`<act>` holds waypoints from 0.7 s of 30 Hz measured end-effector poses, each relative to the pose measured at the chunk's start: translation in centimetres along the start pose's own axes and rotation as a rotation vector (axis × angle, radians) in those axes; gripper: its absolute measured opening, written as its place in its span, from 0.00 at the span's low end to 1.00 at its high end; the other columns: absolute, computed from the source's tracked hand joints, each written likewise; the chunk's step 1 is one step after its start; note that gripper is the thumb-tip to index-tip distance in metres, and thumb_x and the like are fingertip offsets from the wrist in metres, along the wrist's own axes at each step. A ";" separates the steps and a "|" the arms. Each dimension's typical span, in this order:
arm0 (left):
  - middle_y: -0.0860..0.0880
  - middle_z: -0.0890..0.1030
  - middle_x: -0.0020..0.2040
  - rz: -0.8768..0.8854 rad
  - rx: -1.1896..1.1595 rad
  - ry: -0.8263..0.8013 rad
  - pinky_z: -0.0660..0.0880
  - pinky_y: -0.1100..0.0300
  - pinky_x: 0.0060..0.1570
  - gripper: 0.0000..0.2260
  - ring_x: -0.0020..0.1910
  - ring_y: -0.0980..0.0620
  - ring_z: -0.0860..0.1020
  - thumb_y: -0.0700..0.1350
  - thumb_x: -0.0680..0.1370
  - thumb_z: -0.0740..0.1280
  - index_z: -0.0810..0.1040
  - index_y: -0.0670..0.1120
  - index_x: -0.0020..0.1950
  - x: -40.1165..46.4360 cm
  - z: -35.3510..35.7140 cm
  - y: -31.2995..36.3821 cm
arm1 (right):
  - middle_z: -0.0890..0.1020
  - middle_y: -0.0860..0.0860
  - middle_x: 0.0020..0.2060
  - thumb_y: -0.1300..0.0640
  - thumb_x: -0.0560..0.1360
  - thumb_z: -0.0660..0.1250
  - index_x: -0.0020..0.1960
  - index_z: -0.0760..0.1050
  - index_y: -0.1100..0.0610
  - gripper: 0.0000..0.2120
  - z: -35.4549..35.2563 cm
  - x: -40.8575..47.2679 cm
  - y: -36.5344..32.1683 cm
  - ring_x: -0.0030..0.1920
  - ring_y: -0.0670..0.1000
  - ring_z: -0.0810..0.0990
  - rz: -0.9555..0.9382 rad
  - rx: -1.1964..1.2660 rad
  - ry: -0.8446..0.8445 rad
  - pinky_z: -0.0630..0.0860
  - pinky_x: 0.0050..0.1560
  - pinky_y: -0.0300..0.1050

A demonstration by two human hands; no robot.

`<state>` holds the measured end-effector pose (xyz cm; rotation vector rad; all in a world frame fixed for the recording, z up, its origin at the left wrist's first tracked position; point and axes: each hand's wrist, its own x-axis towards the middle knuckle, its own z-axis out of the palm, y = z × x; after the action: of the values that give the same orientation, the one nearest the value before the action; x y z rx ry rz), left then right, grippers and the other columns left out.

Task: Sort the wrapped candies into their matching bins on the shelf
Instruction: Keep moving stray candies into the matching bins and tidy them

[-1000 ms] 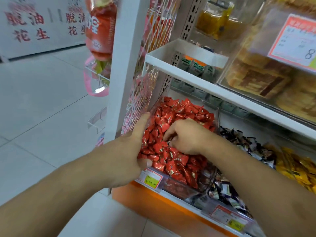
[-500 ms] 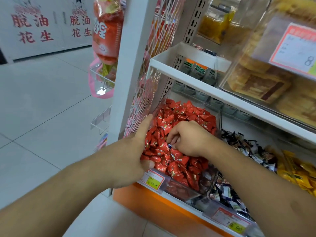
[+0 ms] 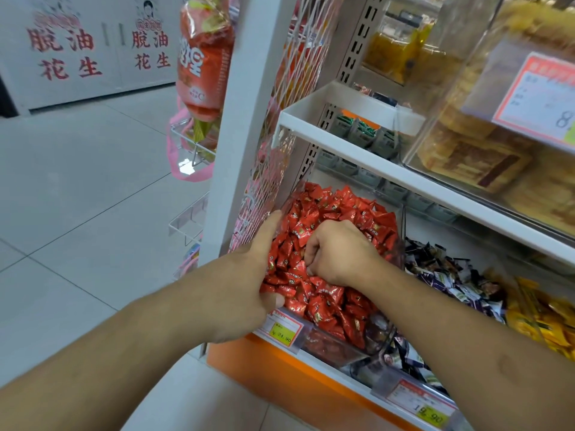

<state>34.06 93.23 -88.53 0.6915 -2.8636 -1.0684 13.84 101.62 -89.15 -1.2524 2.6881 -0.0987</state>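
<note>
Right now the red wrapped candies (image 3: 342,219) are lying heaped in the clear bin (image 3: 348,353) at the shelf's left end. The right hand (image 3: 339,253) is digging into the heap, fingers curled among the wrappers, perhaps pinching one; I cannot tell. The left hand (image 3: 245,293) is bracing the bin's left wall, fingers straight. Dark-wrapped candies (image 3: 451,275) are filling the neighbouring bin, with yellow ones (image 3: 541,318) beyond.

wall sign (image 3: 62,54) 脱油花生, price tag (image 3: 281,332) 24.90
</note>
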 end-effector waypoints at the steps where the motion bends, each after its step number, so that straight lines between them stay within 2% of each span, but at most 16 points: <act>1: 0.51 0.70 0.76 0.003 -0.064 -0.045 0.74 0.47 0.65 0.47 0.68 0.47 0.76 0.54 0.80 0.69 0.30 0.70 0.75 -0.1 -0.4 0.2 | 0.83 0.41 0.30 0.63 0.67 0.81 0.31 0.84 0.48 0.13 0.0 0.1 0.3 0.38 0.42 0.84 0.002 0.019 -0.008 0.85 0.42 0.46; 4: 0.49 0.66 0.78 0.038 -0.090 -0.058 0.72 0.47 0.68 0.49 0.70 0.47 0.74 0.53 0.80 0.69 0.26 0.70 0.74 -0.4 -0.9 0.3 | 0.83 0.40 0.28 0.68 0.68 0.76 0.30 0.84 0.49 0.16 -0.2 -0.4 0.3 0.35 0.40 0.84 -0.028 0.055 0.004 0.85 0.39 0.45; 7: 0.47 0.69 0.76 0.029 -0.061 -0.075 0.74 0.46 0.65 0.50 0.65 0.47 0.77 0.53 0.81 0.69 0.24 0.69 0.73 -0.4 -0.9 0.3 | 0.83 0.40 0.29 0.68 0.69 0.75 0.32 0.85 0.49 0.15 -1.1 -1.0 0.4 0.34 0.38 0.83 -0.051 0.110 0.029 0.85 0.39 0.42; 10: 0.48 0.67 0.78 0.027 -0.065 -0.083 0.73 0.47 0.67 0.49 0.67 0.47 0.76 0.53 0.81 0.69 0.25 0.68 0.74 -0.2 -0.9 0.3 | 0.83 0.40 0.30 0.67 0.70 0.74 0.35 0.85 0.49 0.13 -1.9 -2.0 0.3 0.34 0.37 0.82 -0.107 0.145 0.075 0.82 0.38 0.36; 13: 0.47 0.67 0.77 0.029 -0.081 -0.075 0.73 0.45 0.68 0.50 0.68 0.46 0.75 0.53 0.80 0.69 0.25 0.69 0.74 -0.1 -0.7 0.2 | 0.84 0.41 0.31 0.66 0.71 0.73 0.37 0.85 0.49 0.13 -2.6 -2.9 0.6 0.33 0.39 0.83 -0.126 0.233 0.109 0.81 0.34 0.37; 15: 0.47 0.68 0.76 0.031 -0.092 -0.075 0.73 0.45 0.68 0.50 0.68 0.46 0.75 0.53 0.80 0.70 0.25 0.69 0.74 -0.1 -0.7 0.0 | 0.84 0.42 0.31 0.66 0.72 0.73 0.38 0.85 0.49 0.13 -3.2 -3.5 0.8 0.33 0.41 0.83 -0.115 0.319 0.108 0.82 0.36 0.40; 18: 0.45 0.70 0.75 0.015 -0.116 -0.088 0.73 0.44 0.68 0.50 0.69 0.43 0.76 0.52 0.79 0.70 0.26 0.70 0.74 0.0 -0.8 -0.1 | 0.84 0.44 0.34 0.66 0.71 0.73 0.39 0.84 0.49 0.12 -3.8 -4.4 1.1 0.36 0.47 0.83 -0.130 0.447 0.141 0.84 0.41 0.52; 21: 0.49 0.57 0.82 0.030 -0.080 -0.058 0.68 0.52 0.72 0.51 0.75 0.45 0.69 0.53 0.78 0.72 0.29 0.65 0.78 0.2 -0.9 0.1 | 0.85 0.49 0.37 0.66 0.72 0.74 0.41 0.83 0.50 0.11 -4.1 -5.2 1.7 0.39 0.55 0.84 -0.131 0.547 0.149 0.84 0.44 0.57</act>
<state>33.99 92.69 -87.80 0.6213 -2.8507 -1.2113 15.06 106.68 -84.70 -1.2653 2.4275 -0.9064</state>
